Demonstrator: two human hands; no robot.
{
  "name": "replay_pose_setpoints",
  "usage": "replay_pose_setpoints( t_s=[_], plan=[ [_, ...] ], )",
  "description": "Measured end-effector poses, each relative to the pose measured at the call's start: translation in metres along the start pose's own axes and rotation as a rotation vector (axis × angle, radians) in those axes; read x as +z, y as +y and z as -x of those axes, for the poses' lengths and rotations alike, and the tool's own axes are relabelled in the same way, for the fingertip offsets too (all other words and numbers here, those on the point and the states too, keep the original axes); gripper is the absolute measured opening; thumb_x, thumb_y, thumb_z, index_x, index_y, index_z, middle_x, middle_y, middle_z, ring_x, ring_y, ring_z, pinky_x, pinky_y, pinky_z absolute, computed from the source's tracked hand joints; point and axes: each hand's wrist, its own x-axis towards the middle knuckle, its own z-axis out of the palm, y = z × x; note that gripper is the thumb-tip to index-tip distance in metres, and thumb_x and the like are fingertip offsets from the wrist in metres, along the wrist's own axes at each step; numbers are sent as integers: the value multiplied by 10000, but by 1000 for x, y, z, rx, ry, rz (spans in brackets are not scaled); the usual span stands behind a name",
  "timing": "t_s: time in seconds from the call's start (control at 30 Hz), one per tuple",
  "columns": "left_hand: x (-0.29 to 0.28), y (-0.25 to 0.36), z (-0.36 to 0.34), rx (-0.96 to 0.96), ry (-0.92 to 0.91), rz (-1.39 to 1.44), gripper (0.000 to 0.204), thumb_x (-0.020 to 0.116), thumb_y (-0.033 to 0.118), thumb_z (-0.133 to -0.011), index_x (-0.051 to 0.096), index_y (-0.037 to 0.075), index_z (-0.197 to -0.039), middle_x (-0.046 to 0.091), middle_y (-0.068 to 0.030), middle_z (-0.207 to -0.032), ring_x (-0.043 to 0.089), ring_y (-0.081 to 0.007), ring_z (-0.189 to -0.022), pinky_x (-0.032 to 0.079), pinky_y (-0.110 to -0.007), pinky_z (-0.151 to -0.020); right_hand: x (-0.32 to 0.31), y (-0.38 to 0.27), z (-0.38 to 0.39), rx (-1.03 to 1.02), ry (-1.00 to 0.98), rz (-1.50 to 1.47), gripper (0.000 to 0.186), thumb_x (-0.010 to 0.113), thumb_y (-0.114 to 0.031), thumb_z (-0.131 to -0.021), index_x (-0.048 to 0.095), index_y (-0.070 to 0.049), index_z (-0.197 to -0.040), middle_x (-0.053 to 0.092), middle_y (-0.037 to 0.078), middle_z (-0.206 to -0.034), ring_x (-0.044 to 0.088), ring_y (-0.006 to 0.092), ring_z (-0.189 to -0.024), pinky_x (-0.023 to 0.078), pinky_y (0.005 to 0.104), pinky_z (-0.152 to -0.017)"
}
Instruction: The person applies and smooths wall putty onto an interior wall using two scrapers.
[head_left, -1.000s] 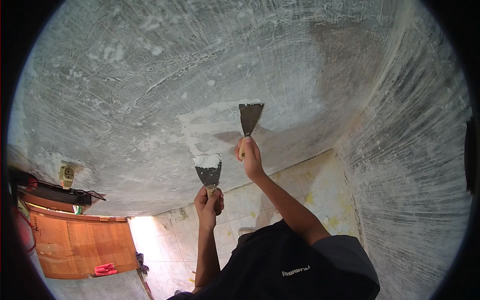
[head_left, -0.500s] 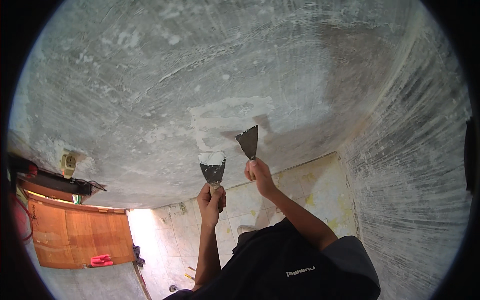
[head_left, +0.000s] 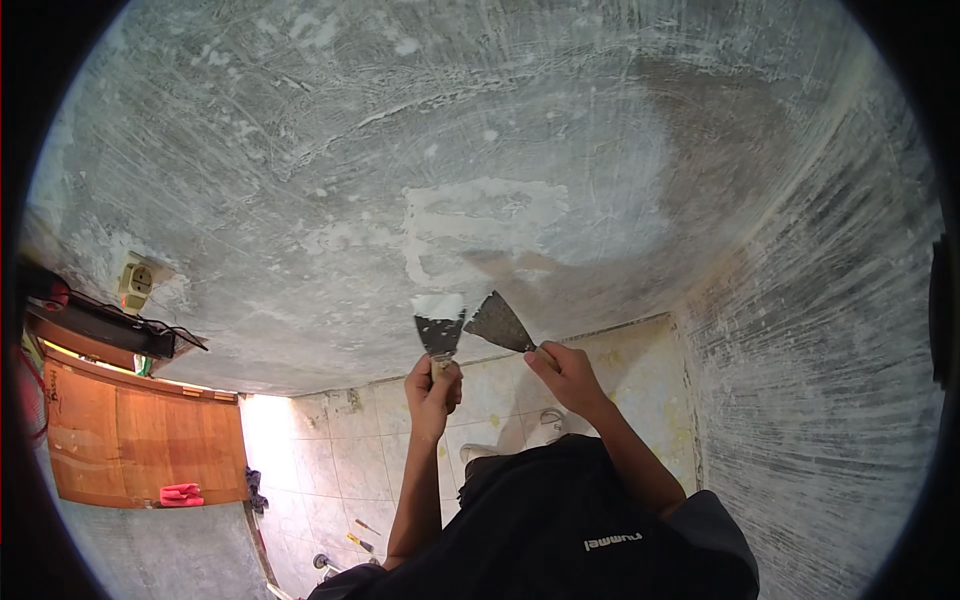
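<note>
My left hand [head_left: 432,395] is closed round the handle of a putty knife [head_left: 440,338], its blade pointing up. White filler [head_left: 438,304] covers the top of that blade. A second putty knife [head_left: 500,322] is gripped in my right hand [head_left: 570,378]. Its dark blade leans left, with the edge close beside the loaded blade; whether they touch I cannot tell. Just beyond both blades is the grey plastered wall [head_left: 330,240], which carries a pale, smeared filler patch [head_left: 490,200]. The right knife's shadow falls under the patch.
A wall socket [head_left: 136,284] and a dark shelf-like strip with cables [head_left: 100,325] are at the left. Below them is an orange-brown wooden panel [head_left: 140,440] with a pink cloth [head_left: 181,495]. Tools [head_left: 360,542] lie on the tiled floor [head_left: 375,460]. Another wall [head_left: 830,330] rises at the right.
My right hand has come down from the wall, and its knife has tilted left toward the loaded one. The left knife has stayed nearly in place. The view has shifted slightly.
</note>
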Motion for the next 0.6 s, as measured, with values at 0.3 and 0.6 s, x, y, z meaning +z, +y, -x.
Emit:
replay_pose_setpoints(
  t_s=[0.3, 0.6],
  plan=[
    [-10, 4, 5, 12, 79, 112, 199, 586, 109, -1000, 639, 21, -1170, 618, -40, -756, 521, -82, -532, 407, -229, -450, -74, 29, -47, -133, 335, -57, 453, 637, -307, -1064, 457, -22, -762, 335, 41, -622, 320, 87, -615, 325, 314, -536],
    [-7, 7, 8, 14, 82, 73, 175, 581, 103, -998, 644, 38, -1148, 621, -37, -752, 510, -75, -516, 385, -223, -431, -117, 11, -94, -308, 452, 374, 414, 660, -356, -1037, 577, -15, -818, 570, 163, -657, 531, 355, -562, 440, 414, -556]
  ],
)
